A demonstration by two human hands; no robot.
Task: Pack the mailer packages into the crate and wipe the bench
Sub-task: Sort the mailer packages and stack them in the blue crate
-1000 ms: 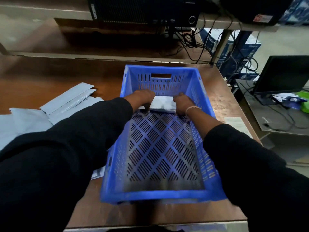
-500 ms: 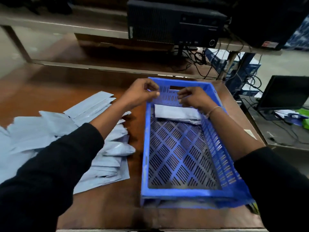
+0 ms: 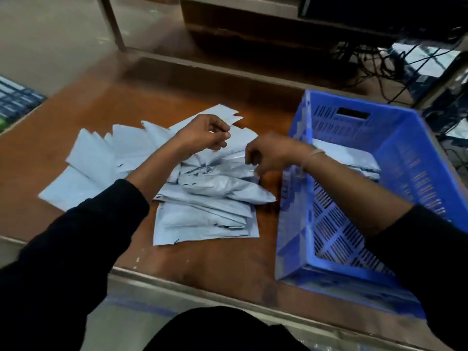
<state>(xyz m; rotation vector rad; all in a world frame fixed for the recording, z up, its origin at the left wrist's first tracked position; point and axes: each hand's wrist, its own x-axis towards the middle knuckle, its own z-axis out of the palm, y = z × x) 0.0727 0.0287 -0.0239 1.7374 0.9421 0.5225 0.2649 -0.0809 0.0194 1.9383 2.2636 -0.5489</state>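
Both hands, left (image 3: 202,134) and right (image 3: 268,154), hover loosely curled and apart over the mailers (image 3: 202,198), left of the crate (image 3: 405,158); whether either grips one is unclear. One mailer (image 3: 347,158) lies inside. Bare bench (image 3: 202,257) fronts the heap.

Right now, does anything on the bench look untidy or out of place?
Yes. The loose mailers lie in a crumpled, fanned heap on the bench, left of the blue crate, which holds only a few.

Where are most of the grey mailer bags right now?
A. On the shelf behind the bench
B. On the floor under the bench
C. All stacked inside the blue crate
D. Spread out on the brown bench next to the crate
D: the pile of mailer bags lies spread on the bench left of the blue crate, which holds only a few.
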